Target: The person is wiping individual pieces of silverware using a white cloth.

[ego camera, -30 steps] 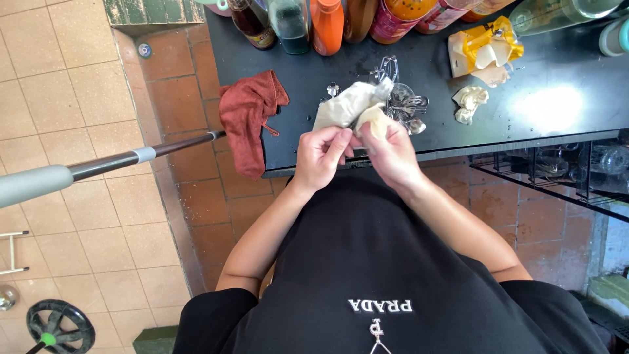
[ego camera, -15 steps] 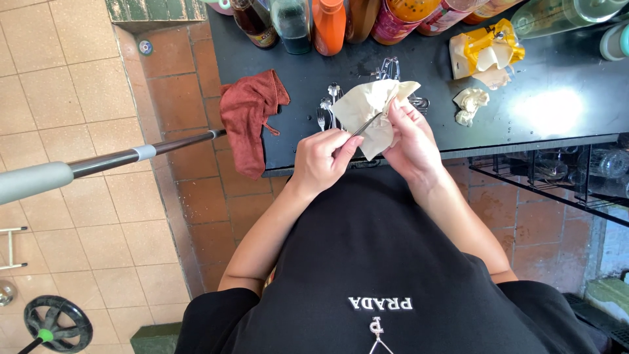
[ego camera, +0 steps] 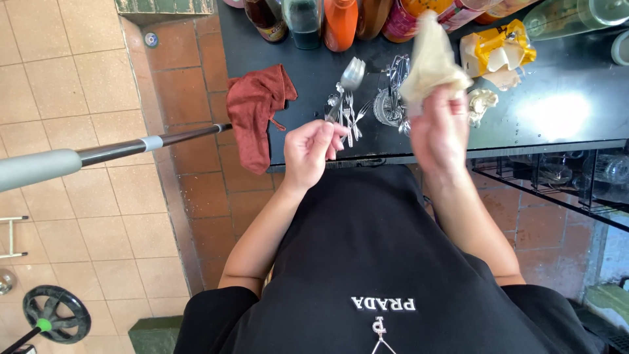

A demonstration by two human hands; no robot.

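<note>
My left hand (ego camera: 314, 147) pinches a shiny metal spoon (ego camera: 347, 82) above the black desk (ego camera: 563, 108); my right hand (ego camera: 438, 131) grips a crumpled cream cloth (ego camera: 429, 59). Best wipe bowl to handle, holding firmly.

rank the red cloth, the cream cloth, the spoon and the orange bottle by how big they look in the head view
1. red cloth
2. cream cloth, held up in the right hand, nearer the camera, so its rank is unsure
3. orange bottle, cut off by the frame's top edge
4. spoon, in the left hand
</note>
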